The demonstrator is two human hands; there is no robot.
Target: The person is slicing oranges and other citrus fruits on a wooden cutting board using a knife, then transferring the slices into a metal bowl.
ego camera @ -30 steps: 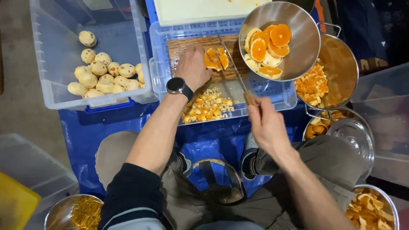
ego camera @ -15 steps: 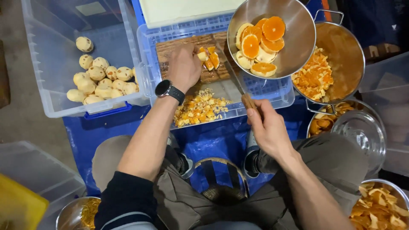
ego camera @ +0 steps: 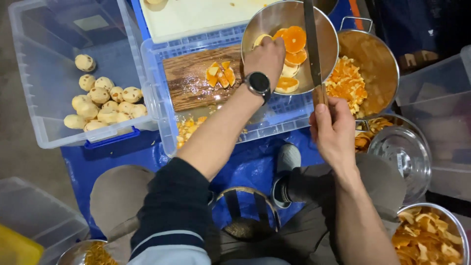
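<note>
The left hand point(ego camera: 267, 56) reached into the steel bowl point(ego camera: 325, 61), its fingers curled down over an orange half point(ego camera: 262, 40) among other orange halves point(ego camera: 294, 39); whether it had pinched the piece already could not be told. The right hand point(ego camera: 333, 132) was closed around the handle of a knife point(ego camera: 311, 44), blade pointing away over the bowl. To do this well, the blade was best kept clear of the reaching wrist and the fruit set flat side down on the wooden board point(ego camera: 189, 78) just left of the left hand, beside the cut wedges point(ego camera: 221, 74).
</note>
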